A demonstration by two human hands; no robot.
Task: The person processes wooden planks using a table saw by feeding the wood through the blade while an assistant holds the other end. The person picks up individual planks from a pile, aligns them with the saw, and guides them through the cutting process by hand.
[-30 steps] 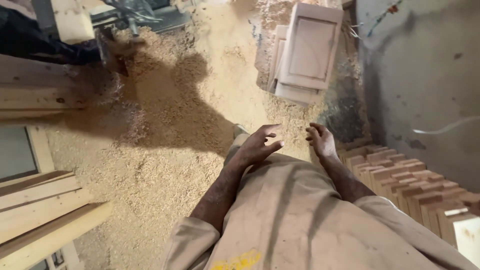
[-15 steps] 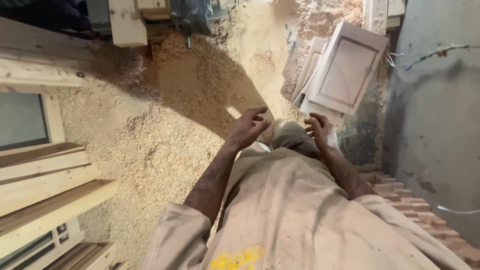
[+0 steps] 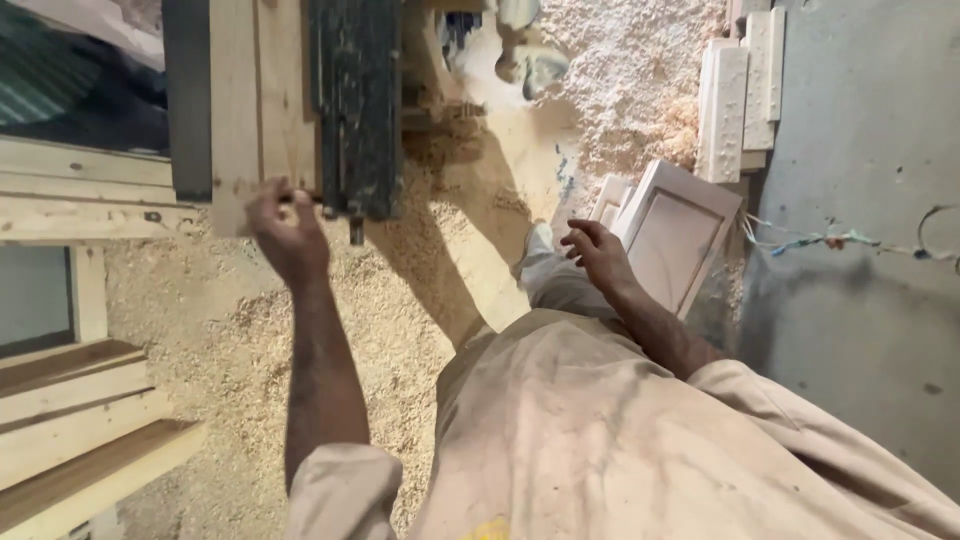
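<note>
My left hand [image 3: 288,236] is stretched forward with its fingers on the near edge of a pale wooden plank [image 3: 258,100] that lies beside a dark metal machine part [image 3: 352,105]; whether the fingers grip the edge is hard to tell. Held loosely over my raised leg, my right hand [image 3: 598,255] has its fingers apart and nothing in it. Just right of that hand leans a white panelled cabinet door [image 3: 675,238]. My beige work clothes fill the lower frame.
Sawdust [image 3: 230,330] covers the floor thickly. Stacked wooden frames and boards [image 3: 70,400] stand at the left. More white moulded pieces [image 3: 742,90] lean against a grey wall [image 3: 870,300] at the right, with a thin cord along it.
The view has swung forward and up. My left hand left my lap and reached out to the plank's edge; my right hand stayed over my leg.
</note>
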